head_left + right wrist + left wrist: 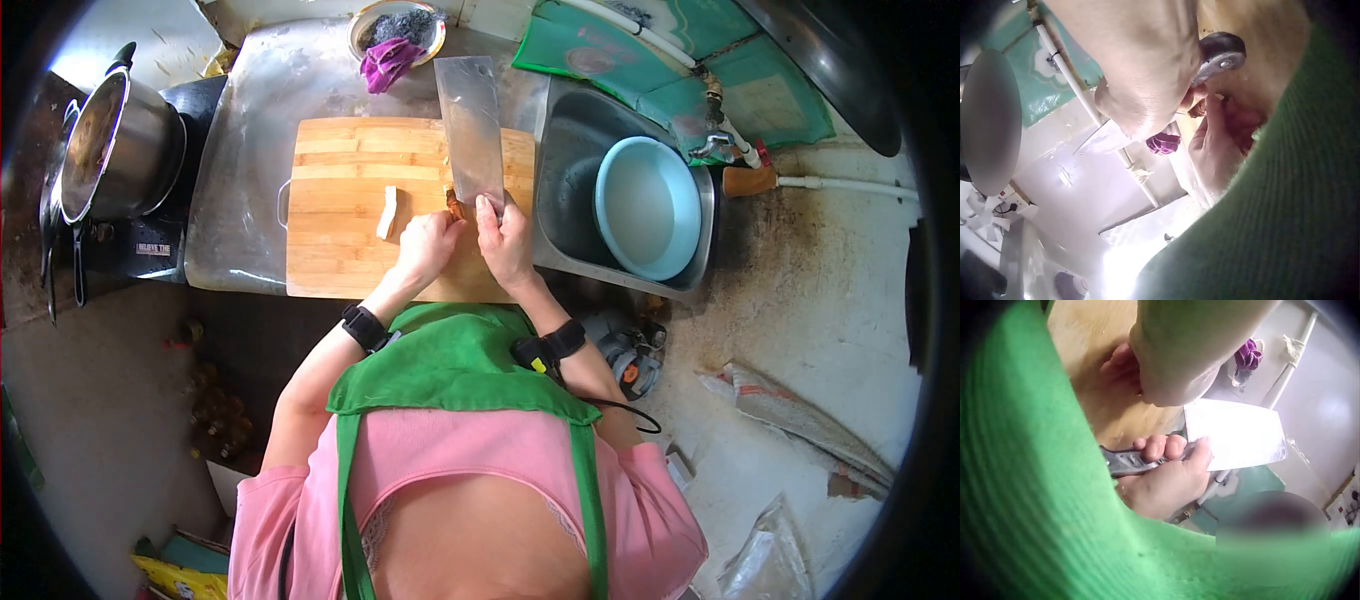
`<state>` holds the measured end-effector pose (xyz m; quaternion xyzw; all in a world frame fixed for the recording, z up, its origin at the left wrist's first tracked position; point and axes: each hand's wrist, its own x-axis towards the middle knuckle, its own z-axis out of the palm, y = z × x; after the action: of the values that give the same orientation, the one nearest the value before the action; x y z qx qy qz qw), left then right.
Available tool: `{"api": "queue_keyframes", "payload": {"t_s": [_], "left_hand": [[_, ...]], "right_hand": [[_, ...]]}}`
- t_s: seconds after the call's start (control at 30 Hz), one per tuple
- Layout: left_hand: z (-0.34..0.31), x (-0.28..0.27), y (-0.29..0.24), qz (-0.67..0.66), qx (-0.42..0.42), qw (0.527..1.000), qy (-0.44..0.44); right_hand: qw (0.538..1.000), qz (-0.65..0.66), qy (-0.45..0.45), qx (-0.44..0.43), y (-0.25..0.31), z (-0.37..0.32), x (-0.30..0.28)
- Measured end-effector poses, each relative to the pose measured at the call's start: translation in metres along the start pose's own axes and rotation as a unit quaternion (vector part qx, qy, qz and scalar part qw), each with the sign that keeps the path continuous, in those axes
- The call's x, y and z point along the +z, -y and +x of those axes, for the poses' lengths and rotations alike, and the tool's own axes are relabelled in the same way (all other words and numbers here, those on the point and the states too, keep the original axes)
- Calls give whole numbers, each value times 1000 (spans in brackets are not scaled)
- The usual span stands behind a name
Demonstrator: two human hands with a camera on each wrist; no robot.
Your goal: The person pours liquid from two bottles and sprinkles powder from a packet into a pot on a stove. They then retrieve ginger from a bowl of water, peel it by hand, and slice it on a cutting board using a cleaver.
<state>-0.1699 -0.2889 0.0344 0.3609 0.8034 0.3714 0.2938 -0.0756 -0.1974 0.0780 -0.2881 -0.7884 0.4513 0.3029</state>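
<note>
My right hand (507, 243) grips a cleaver (470, 125), its broad blade pointing away from me over the cutting board (340, 265). In the left wrist view the fingers wrap the cleaver's metal handle (1132, 462), and the thumb lies along the blade. Close beside the blade, my left hand (430, 248) holds a small reddish-brown piece (454, 205) against the wooden board. That piece shows between the two hands in the right wrist view, partly covered by fingers. A pale, thick strip (387, 213) lies on the board to the left of my left hand.
A sink (565, 200) with a light blue basin (648, 208) adjoins the board's right side. Behind the board stands a bowl (438, 42) with a scouring pad and a purple cloth (390, 65). A steel pot (135, 150) sits on a stove at left.
</note>
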Motion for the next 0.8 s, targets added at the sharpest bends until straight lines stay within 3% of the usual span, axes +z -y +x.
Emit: {"api": "queue_keyframes", "payload": {"t_s": [0.2, 0.33, 0.43, 0.5, 0.67, 0.7, 0.73, 0.8], "left_hand": [[1, 1, -9, 37, -31, 999, 10], [-7, -1, -10, 69, 4, 998, 2], [-11, -3, -15, 38, -26, 998, -39], [-10, 1, -12, 20, -31, 997, -62], [-5, -6, -3, -35, -11, 996, -77], [-2, -7, 2, -190, -65, 979, -35], [0, -7, 6, -340, -118, 933, 7], [-3, -15, -2, -393, -122, 911, 26]], "right_hand": [[998, -68, 13, -10, -5, -5, 2], [998, -54, 15, 9, -11, -4, 3], [999, -37, 0, 1, -15, -5, 5], [995, -23, 36, 88, -23, -5, 2], [992, 26, 35, 117, -30, -2, 3], [991, 18, 46, 121, -31, -1, 2], [991, 19, 46, 121, -33, 0, 2], [988, 28, 55, 139, -34, 2, 2]]}}
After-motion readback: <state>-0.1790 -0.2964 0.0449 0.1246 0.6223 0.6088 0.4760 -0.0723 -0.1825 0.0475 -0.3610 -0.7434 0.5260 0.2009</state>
